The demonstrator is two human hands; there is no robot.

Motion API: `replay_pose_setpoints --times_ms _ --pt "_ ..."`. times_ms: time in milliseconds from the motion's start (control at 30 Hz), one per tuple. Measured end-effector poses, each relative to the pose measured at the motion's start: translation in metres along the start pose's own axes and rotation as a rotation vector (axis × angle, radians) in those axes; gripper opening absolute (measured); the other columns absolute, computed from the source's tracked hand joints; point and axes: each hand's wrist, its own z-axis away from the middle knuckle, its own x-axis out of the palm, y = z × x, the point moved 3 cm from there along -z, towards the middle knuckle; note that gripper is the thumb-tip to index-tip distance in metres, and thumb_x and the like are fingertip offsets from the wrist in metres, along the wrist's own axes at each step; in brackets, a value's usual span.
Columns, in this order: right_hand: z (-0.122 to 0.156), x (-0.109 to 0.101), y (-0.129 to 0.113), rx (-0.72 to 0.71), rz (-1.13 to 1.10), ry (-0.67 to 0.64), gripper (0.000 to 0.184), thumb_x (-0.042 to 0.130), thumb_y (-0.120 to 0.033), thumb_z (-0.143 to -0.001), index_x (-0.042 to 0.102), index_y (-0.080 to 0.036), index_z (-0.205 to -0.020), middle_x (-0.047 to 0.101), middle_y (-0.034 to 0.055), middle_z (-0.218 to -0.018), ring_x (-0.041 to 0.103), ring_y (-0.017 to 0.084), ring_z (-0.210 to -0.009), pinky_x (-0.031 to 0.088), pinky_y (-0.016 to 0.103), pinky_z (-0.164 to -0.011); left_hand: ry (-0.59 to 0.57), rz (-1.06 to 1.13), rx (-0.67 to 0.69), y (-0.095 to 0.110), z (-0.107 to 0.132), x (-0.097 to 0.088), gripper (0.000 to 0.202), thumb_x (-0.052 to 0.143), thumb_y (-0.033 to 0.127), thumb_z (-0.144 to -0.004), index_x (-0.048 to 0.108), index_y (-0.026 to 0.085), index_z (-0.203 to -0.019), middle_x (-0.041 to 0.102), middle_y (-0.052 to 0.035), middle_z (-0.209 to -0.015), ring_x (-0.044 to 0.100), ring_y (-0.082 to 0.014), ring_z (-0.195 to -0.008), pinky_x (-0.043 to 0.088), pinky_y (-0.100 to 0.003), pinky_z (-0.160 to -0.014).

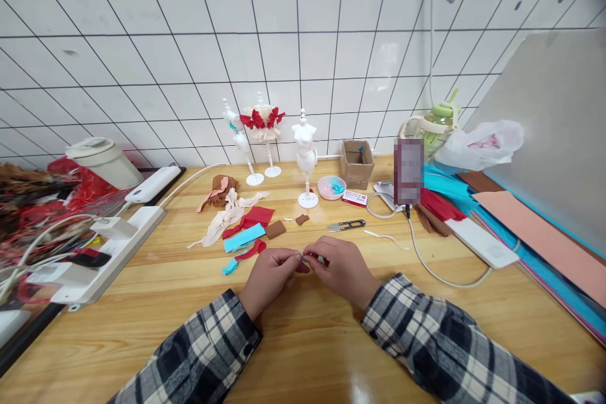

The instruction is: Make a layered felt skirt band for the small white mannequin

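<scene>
wooden table (293, 353) under white tiled wall (189, 44); left hand (269, 278) and right hand (343, 268) pinch something tiny.

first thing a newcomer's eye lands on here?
Probably the two hands, left hand and right hand, meeting fingertip to fingertip over a tiny item, too small to identify, at the wooden table's centre. Just beyond lie bright red and blue fabric scraps, and further back by the tiled wall stand small white mannequins, one wearing red bows.
</scene>
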Motion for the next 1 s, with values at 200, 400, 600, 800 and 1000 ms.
replay_pose_setpoints --times_ms 200,400,600,800,1000 --pt "-0.001 -0.003 -0.001 0.039 0.04 -0.016 0.014 0.055 -0.03 -0.087 0.068 -0.024 -0.087 0.066 -0.0003 -0.079 0.057 0.012 -0.068 0.037 0.024 -0.061 0.017 -0.116 0.055 -0.001 0.001 0.003 0.033 0.05 0.037 -0.084 0.074 0.016 -0.074 0.074 -0.0064 -0.073 0.066 -0.0212 -0.071 0.047 -0.027 -0.066" --pt "-0.003 -0.005 -0.004 0.11 -0.036 -0.021 0.01 0.058 -0.024 -0.081 0.066 -0.021 -0.077 0.066 -0.0012 -0.075 0.054 0.01 -0.064 0.036 0.023 -0.059 0.064 -0.27 0.123 0.006 0.004 0.003 0.027 0.052 0.03 -0.083 0.074 0.019 -0.074 0.075 -0.0038 -0.074 0.066 -0.0186 -0.068 0.045 -0.024 -0.063" --pt "-0.005 -0.001 0.0 0.244 -0.182 -0.057 0.004 0.059 -0.022 -0.074 0.063 -0.022 -0.073 0.064 -0.0043 -0.069 0.051 0.009 -0.057 0.036 0.021 -0.055 0.043 -0.301 0.134 0.007 0.008 0.005 0.027 0.05 0.028 -0.084 0.074 0.02 -0.074 0.074 -0.0014 -0.073 0.065 -0.0169 -0.067 0.044 -0.023 -0.061" --pt "-0.005 0.008 0.01 0.386 -0.395 -0.041 0.008 0.058 -0.025 -0.073 0.064 -0.021 -0.074 0.06 -0.004 -0.064 0.047 0.009 -0.052 0.036 0.021 -0.052 0.04 -0.234 0.095 0.003 0.004 0.005 0.028 0.05 0.032 -0.084 0.074 0.019 -0.076 0.074 -0.0021 -0.074 0.066 -0.0178 -0.068 0.046 -0.025 -0.064" --pt "-0.008 0.007 0.018 0.519 -0.562 0.038 0.011 0.057 -0.028 -0.072 0.059 -0.018 -0.074 0.056 -0.0031 -0.069 0.042 0.008 -0.053 0.035 0.021 -0.051 0.019 0.014 -0.003 0.001 0.002 0.002 0.028 0.053 0.039 -0.083 0.07 0.016 -0.082 0.074 -0.0055 -0.075 0.067 -0.0191 -0.069 0.05 -0.026 -0.064"
